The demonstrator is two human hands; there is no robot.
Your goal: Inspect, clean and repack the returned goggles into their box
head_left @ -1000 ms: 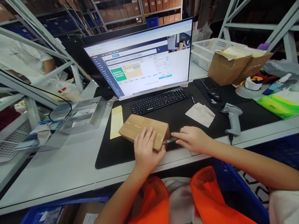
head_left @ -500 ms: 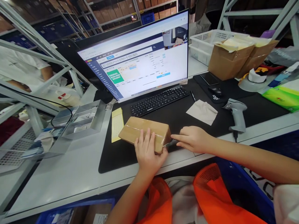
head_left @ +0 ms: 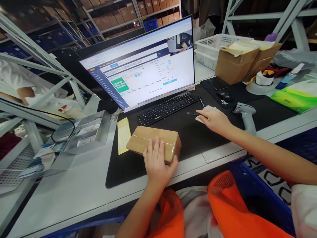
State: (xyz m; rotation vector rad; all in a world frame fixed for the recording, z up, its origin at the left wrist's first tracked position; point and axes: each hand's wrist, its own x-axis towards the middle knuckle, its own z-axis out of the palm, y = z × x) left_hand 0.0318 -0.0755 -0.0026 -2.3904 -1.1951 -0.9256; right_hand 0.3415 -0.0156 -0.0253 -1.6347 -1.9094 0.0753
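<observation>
A taped cardboard box (head_left: 146, 135) lies on the black desk mat (head_left: 128, 173). My left hand (head_left: 158, 160) grips its near right part, with the fingers on the top and the thumb at the near edge. Away from the box, to its right, my right hand (head_left: 213, 120) is closed around a box cutter (head_left: 192, 113), which is smeared by motion and points left. Under and behind that hand lies a pale sheet of paper (head_left: 210, 108), partly hidden.
Behind the box are a keyboard (head_left: 167, 107) and a monitor (head_left: 148, 76). A pen (head_left: 201, 101), a mouse (head_left: 224, 96) and a barcode scanner (head_left: 245, 115) lie to the right. A yellow paper slip (head_left: 123, 135) and a grey divided tray (head_left: 86, 132) are at the left.
My right hand has drawn the cutter away from the box's right end, moving it up and right over the pale paper. My left hand keeps its hold on the box.
</observation>
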